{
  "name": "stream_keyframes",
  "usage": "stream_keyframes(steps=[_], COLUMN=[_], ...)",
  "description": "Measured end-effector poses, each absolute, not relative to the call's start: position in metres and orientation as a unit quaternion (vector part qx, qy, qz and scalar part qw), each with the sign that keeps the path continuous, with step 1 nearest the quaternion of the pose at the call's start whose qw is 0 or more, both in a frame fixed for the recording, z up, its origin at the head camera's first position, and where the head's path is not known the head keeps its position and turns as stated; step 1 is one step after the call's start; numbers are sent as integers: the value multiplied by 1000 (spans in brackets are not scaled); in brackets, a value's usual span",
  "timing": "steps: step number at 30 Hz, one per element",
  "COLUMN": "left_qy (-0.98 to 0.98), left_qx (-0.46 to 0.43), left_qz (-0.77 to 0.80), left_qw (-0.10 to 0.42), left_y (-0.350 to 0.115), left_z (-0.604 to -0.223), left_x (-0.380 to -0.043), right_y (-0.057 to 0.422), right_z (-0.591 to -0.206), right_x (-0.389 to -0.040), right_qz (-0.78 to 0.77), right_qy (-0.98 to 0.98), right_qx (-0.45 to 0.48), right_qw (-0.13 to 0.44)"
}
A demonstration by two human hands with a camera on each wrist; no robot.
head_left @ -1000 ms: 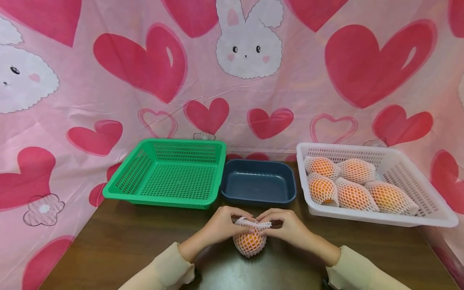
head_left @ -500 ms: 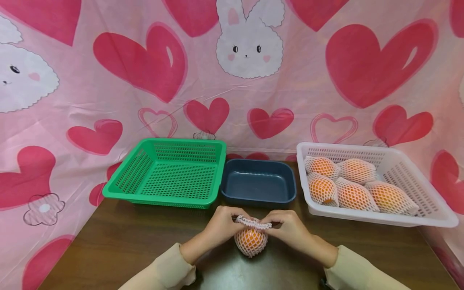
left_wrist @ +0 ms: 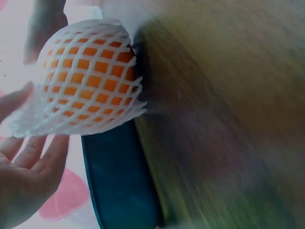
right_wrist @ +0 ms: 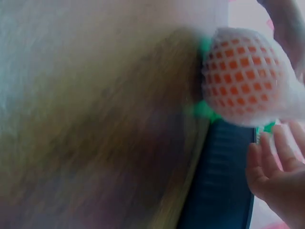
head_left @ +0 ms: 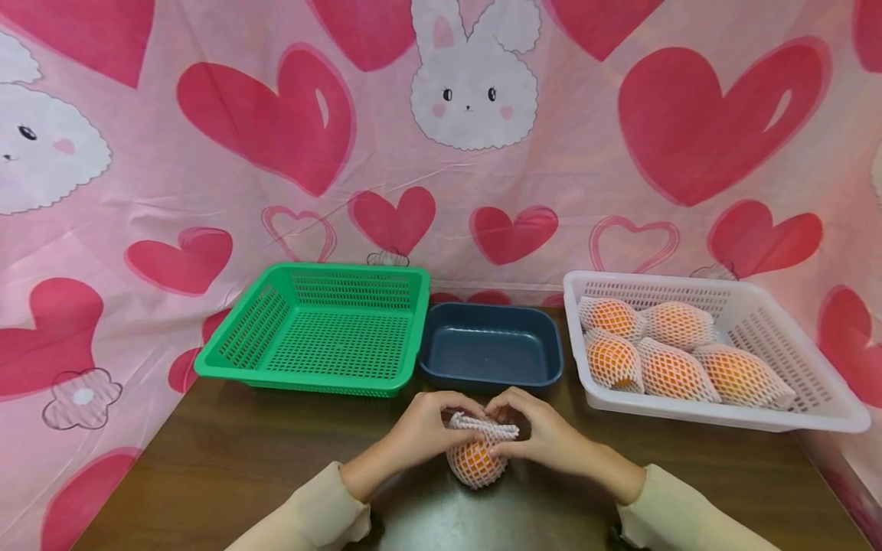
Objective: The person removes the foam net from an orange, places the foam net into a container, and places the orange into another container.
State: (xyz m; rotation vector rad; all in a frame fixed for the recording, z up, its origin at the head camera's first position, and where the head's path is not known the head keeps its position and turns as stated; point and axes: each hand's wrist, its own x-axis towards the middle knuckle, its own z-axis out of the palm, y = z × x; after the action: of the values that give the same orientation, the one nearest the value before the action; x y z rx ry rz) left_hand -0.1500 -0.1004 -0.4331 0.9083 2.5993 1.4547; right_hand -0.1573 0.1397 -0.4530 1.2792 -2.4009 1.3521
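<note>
An orange fruit in a white foam net (head_left: 477, 463) is on the table, centred between both hands. The net's upper edge is bunched into a thick roll on top of the fruit. My left hand (head_left: 422, 428) pinches this roll at its left side, thumb in front and fingers behind. My right hand (head_left: 551, 435) curves round the roll's right side, its thumb low on the netted front and its forefinger at the top. Orange skin shows through the mesh in the left wrist view, where the left fingers (left_wrist: 51, 155) lie along the net's edge.
A green basket (head_left: 310, 380) stands at the back left, beside a dark blue tray (head_left: 492, 380). At the back right, a white basket (head_left: 689, 413) holds several netted oranges (head_left: 671, 367). A pink cloth with hearts (head_left: 393, 153) hangs behind the wooden table (head_left: 276, 436).
My right thumb has slid down from the roll onto the front of the netted fruit, and the right forefinger has lifted and arched. My left hand has barely moved.
</note>
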Motion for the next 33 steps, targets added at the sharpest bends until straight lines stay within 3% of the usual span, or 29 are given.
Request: stream_keyframes(steps=[4, 9, 15, 24, 33], left_qy=[838, 839, 835, 849, 853], left_qx=[291, 290, 289, 276, 289], left_qz=[458, 450, 461, 445, 433], left_qw=[62, 98, 81, 68, 37], left_y=[-105, -107, -106, -105, -104], left_z=[-436, -440, -439, -438, -436], left_x=[-150, -149, -148, -146, -146], right_y=[146, 146, 143, 142, 136], right_z=[-457, -462, -461, -461, -456], right_x=[-161, -162, -160, -156, -150], right_qz=[428, 427, 446, 492, 490], right_qy=[-790, -774, -762, -772, -786], right_qx=[438, 465, 462, 398, 369], right_qw=[23, 51, 80, 62, 85])
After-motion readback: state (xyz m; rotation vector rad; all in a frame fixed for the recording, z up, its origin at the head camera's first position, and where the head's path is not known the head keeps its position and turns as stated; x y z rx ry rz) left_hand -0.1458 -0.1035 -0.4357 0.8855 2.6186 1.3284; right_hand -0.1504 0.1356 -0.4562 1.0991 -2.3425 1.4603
